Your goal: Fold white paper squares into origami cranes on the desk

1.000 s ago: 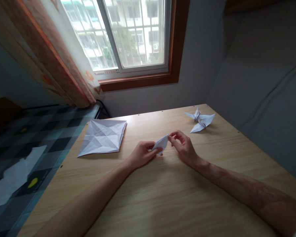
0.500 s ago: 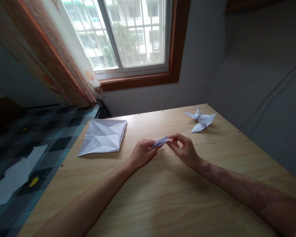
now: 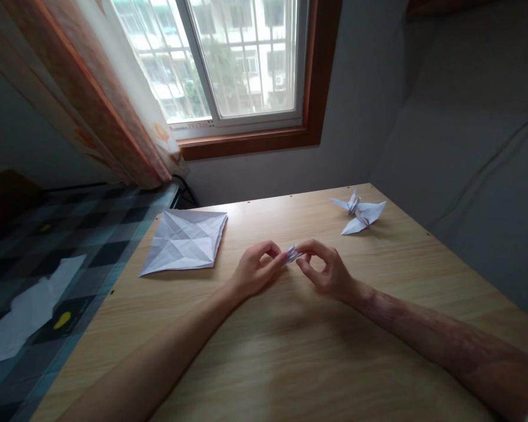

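Note:
A small folded piece of white paper (image 3: 292,253) is pinched between both my hands above the middle of the wooden table (image 3: 290,351). My left hand (image 3: 257,269) grips its left end with thumb and fingers closed. The fingertips of my right hand (image 3: 323,266) are closed on its right end. Most of the paper is hidden by my fingers. A finished white paper crane (image 3: 358,212) stands at the table's far right. A creased, unfolded white sheet (image 3: 185,241) lies flat at the far left.
A window (image 3: 233,58) with a wooden frame and a patterned curtain (image 3: 114,111) are behind the table. Left of the table is a bed with a checked cover (image 3: 48,246) and loose white paper (image 3: 26,310) on it. A grey wall runs along the right.
The folded paper turned from a broad upright flap to a thin edge, and now it is nearly hidden. My hands have drawn closer together around it.

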Available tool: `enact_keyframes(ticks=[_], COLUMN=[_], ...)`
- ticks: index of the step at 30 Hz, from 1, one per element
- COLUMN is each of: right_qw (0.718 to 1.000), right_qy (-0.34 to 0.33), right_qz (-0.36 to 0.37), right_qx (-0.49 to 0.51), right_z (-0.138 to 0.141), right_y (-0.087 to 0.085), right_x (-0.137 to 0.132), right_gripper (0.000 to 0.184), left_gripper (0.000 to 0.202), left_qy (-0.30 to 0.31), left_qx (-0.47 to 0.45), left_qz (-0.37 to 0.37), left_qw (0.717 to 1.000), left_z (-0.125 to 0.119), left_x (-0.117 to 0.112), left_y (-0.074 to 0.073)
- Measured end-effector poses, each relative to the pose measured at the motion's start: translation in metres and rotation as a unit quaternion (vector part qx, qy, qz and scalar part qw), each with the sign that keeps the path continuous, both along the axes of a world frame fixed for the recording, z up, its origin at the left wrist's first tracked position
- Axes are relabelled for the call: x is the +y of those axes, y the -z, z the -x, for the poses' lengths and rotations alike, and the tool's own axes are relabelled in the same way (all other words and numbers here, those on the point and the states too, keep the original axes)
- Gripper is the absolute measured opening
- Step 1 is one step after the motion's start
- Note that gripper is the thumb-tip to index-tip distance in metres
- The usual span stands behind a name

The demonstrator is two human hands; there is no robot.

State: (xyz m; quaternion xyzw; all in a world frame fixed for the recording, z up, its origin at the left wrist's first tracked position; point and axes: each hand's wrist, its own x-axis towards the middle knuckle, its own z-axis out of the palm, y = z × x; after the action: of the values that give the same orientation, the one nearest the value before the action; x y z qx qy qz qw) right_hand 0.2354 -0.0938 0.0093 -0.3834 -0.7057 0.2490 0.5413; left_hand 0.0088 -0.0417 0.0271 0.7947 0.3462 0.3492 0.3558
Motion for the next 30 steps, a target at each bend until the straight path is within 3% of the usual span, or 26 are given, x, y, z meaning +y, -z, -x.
enact_keyframes(ticks=[7, 11, 16, 25, 30], right_qw=[0.997, 0.993, 0.995, 0.994, 0.995], right_qy=[-0.012, -0.036, -0.011, 0.014, 0.002], right_qz=[-0.067, -0.098, -0.085, -0.101, -0.095], right_qx=[-0.034, -0.056, -0.042, -0.04, -0.043], right_z=[0.001, 0.001, 0.002, 0.002, 0.001], right_y=[0.004, 0.011, 0.007, 0.008, 0.013], right_x=[0.003, 0.006, 0.005, 0.002, 0.003], right_gripper=[0.007, 0.006, 0.007, 0.022, 0.02], left_gripper=[0.044, 0.051, 0.051, 0.033, 0.03], left_qy=[0.072, 0.069, 0.068, 0.077, 0.06], left_qx=[0.0, -0.013, -0.036, -0.018, 0.016], left_qz=[0.03, 0.086, 0.109, 0.015, -0.051], left_qw=[0.997, 0.994, 0.991, 0.997, 0.997], left_z=[0.001, -0.001, -0.001, 0.0, -0.002], left_x=[-0.003, -0.003, -0.001, -0.003, -0.008], left_y=[-0.007, -0.003, 0.0, -0.003, -0.002])
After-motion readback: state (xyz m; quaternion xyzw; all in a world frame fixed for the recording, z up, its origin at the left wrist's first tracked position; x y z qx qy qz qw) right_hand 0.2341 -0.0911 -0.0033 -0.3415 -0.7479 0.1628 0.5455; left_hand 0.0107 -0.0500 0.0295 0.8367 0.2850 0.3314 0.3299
